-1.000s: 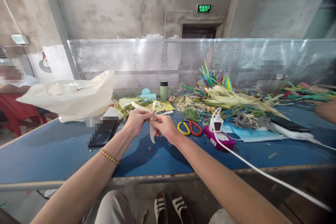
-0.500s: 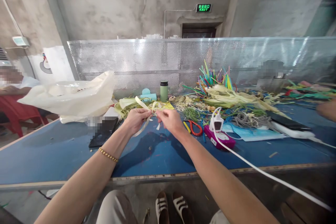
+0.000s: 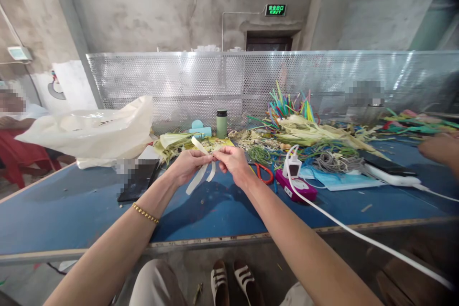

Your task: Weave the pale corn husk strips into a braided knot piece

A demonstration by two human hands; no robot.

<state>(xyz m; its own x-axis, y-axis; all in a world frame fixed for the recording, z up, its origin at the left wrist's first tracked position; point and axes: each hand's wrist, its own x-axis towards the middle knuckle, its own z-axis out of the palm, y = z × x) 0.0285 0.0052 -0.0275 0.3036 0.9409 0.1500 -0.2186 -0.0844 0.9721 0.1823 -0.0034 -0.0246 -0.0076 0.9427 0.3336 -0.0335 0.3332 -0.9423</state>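
Pinching a pale strip [image 3: 196,180] between both sets of fingertips seems to be the step in hand: folding or twisting the strip where the two hands meet, near the middle of the frame. The left hand [image 3: 191,164] has its grip closed, thumb against fingers, and the right hand [image 3: 233,163] grips just as narrowly beside it, the tips nearly touching. Whether this is one length or two crossed ones I cannot tell. One end sticks up above the left fingers and two tails hang below, over the blue desk [image 3: 86,215]. The next move probably calls for a firm pinch on the crossing by one hand, with the other free to guide a tail. The strip looks thin, flat and ribbon-like — matte, cream-coloured and gently curling. Behind it, at centre left, lies a loose bundle of husks [image 3: 174,141], fibrous and yellow-green; right of centre spreads a larger, papery husk heap [image 3: 311,130] — with a wiry tangle of grey cord [image 3: 339,162] before it. A smooth green flask [image 3: 221,125] stands upright beyond the hands, and a glossy, crumpled plastic bag [image 3: 89,134] bulges at the left.
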